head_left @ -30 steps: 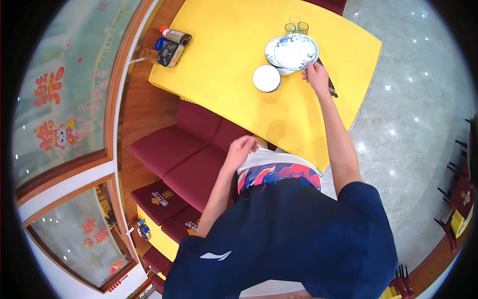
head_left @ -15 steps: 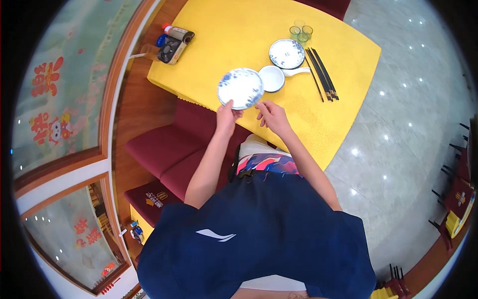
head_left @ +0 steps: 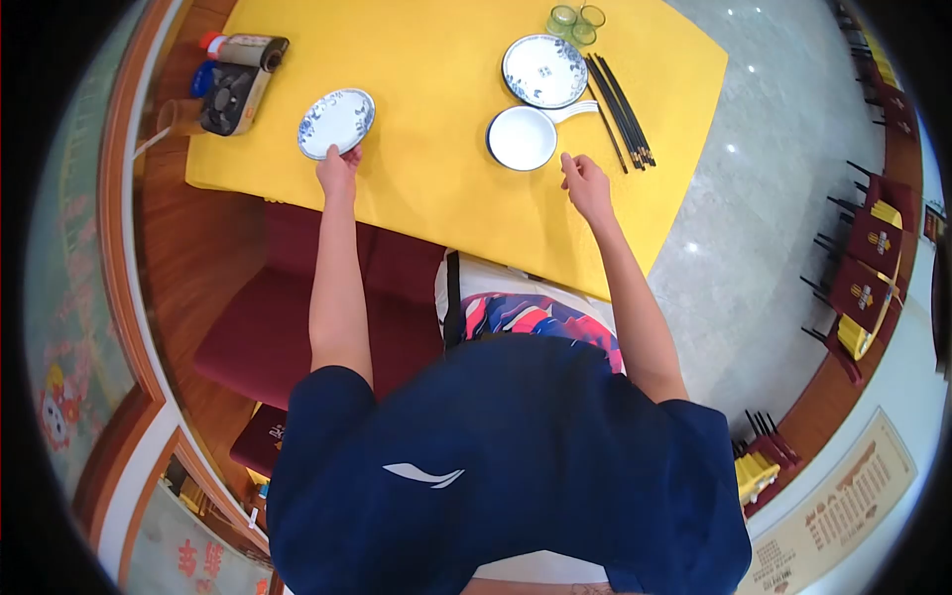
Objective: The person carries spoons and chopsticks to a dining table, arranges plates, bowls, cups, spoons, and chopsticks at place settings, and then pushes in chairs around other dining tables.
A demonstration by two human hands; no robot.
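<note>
In the upper left of the frame, the left hand (head_left: pixel 339 171) grips the near edge of a white plate (head_left: pixel 337 124) with blue floral decoration, pinching its rim between thumb and fingers; the plate is over the yellow table (head_left: pixel 426 149), but whether it touches the cloth cannot be told. The right hand (head_left: pixel 587 188), right of the upper centre, holds nothing, its fingers loosely bent and the gap between thumb and forefinger narrow, just beside a plain white bowl (head_left: pixel 523 138). A white spoon (head_left: pixel 577 110) points its handle rightward from the bowl, and behind them sits a second blue-patterned plate (head_left: pixel 544 71). Black chopsticks (head_left: pixel 622 114) lie slantwise to the right, and green-tinted glasses (head_left: pixel 577 24) cluster at the top edge. At the table's upper left corner stand a dark box (head_left: pixel 230 97) and a red-capped cylinder (head_left: pixel 248 50), any print on them too small to read. The dark blue shirt (head_left: pixel 506 426) at lower centre bears a white curved logo. Red characters (head_left: pixel 200 560) show on the glass at lower left, turned and unclear, below a cartoon figure (head_left: pixel 58 407). On the right, maroon chair backs (head_left: pixel 866 296) carry a yellow emblem with small illegible lettering beneath. A beige wall board (head_left: pixel 833 506) at lower right holds columns of dark writing, likewise illegible.
</note>
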